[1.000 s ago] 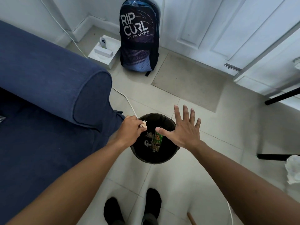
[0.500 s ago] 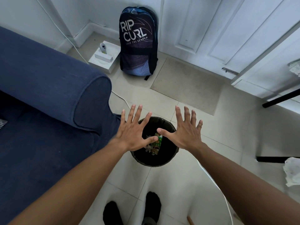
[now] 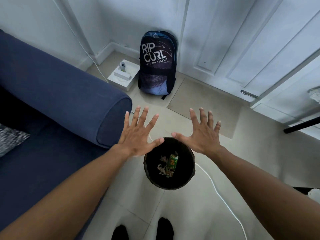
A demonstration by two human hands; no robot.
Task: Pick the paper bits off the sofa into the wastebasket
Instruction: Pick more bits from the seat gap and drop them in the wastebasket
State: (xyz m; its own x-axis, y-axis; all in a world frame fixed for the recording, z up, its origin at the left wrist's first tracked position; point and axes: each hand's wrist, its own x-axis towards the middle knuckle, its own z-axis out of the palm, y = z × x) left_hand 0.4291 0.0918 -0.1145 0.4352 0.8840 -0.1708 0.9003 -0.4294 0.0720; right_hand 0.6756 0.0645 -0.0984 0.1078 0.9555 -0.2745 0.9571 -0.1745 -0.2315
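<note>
A round black wastebasket point(image 3: 187, 177) stands on the tiled floor beside the blue sofa point(image 3: 52, 104). Inside it lie pale paper bits point(image 3: 162, 166) and a green wrapper point(image 3: 173, 161). My left hand point(image 3: 136, 135) hovers palm down over the basket's far left rim, fingers spread, holding nothing. My right hand point(image 3: 200, 134) hovers over the far right rim, also spread and empty. No paper bits show on the visible part of the sofa seat.
A dark backpack point(image 3: 157, 64) leans against the white door. A white box with a small device point(image 3: 123, 75) sits in the corner. A white cable point(image 3: 218, 193) runs across the floor past the basket. A patterned cushion point(image 3: 10, 137) lies on the sofa. My feet point(image 3: 143, 229) stand below.
My left hand opened and let the paper bit fall into the wastebasket. Both hands, spread wide, then rose toward the basket's far rim as the camera tilted up.
</note>
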